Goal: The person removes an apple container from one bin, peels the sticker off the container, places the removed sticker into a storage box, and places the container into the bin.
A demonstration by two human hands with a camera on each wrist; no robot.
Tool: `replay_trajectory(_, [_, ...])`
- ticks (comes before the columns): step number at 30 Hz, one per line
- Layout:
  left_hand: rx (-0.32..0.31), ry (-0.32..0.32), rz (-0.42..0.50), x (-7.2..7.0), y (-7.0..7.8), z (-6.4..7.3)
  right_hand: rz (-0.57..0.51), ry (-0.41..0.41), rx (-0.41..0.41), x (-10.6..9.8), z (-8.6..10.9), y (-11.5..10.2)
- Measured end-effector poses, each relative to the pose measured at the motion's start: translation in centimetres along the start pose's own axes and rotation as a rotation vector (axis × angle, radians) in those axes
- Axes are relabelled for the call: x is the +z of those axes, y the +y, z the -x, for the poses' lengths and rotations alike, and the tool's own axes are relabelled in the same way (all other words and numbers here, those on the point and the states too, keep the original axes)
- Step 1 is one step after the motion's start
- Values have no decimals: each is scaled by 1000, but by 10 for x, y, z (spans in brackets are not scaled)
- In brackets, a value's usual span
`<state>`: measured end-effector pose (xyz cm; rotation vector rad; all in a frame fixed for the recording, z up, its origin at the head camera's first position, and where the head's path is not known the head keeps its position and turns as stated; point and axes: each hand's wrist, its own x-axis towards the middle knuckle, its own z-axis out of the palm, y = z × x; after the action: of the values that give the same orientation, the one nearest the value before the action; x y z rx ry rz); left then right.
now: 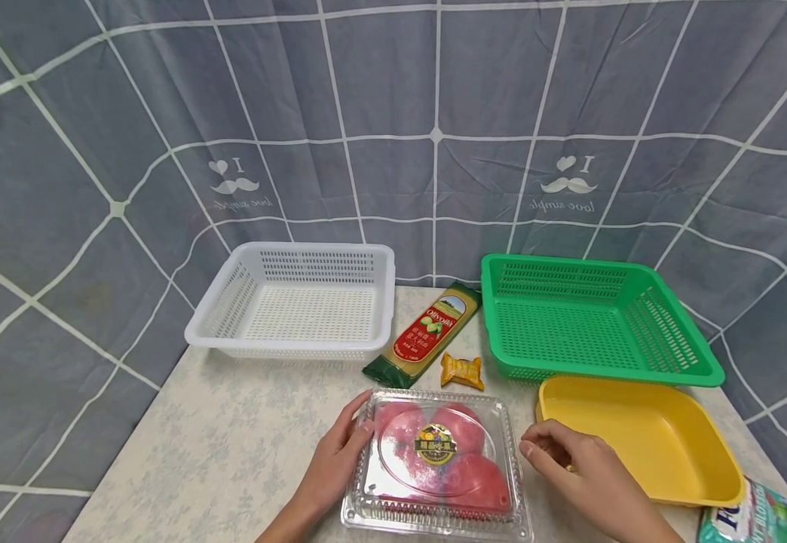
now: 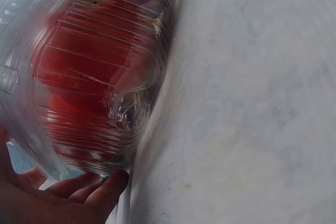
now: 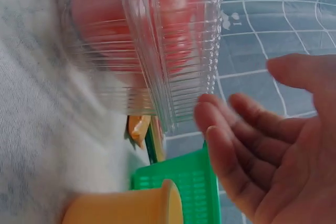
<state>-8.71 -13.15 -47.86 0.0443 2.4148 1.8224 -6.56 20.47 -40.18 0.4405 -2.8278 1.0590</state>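
A clear plastic clamshell fruit box [image 1: 437, 464] with several red round fruits inside sits at the front middle of the table, its lid down and a round label on top. My left hand [image 1: 335, 456] holds its left side, thumb at the lid's edge. In the left wrist view the left fingers [image 2: 107, 195] reach below the rim at a corner of the box. Just off the box's right side is my right hand [image 1: 586, 475], its fingers loosely bent with nothing in them. A gap between the right fingers [image 3: 226, 166] and the box shows in the right wrist view.
Behind the box lie a pasta packet [image 1: 427, 335] and a small orange-wrapped snack [image 1: 462, 372]. A white basket [image 1: 289, 345] stands back left, a green basket [image 1: 590, 369] back right. A yellow bin [image 1: 644, 452] and a teal bag [image 1: 760, 516] are at right.
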Motion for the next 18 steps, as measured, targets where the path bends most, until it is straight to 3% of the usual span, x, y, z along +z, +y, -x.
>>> replay_trajectory(8, [13, 32, 53, 2, -1, 1, -243, 8, -91, 3, -9, -4])
replay_trajectory(18, [-3, 4, 99, 0, -1, 0, -396, -78, -37, 16, -26, -11])
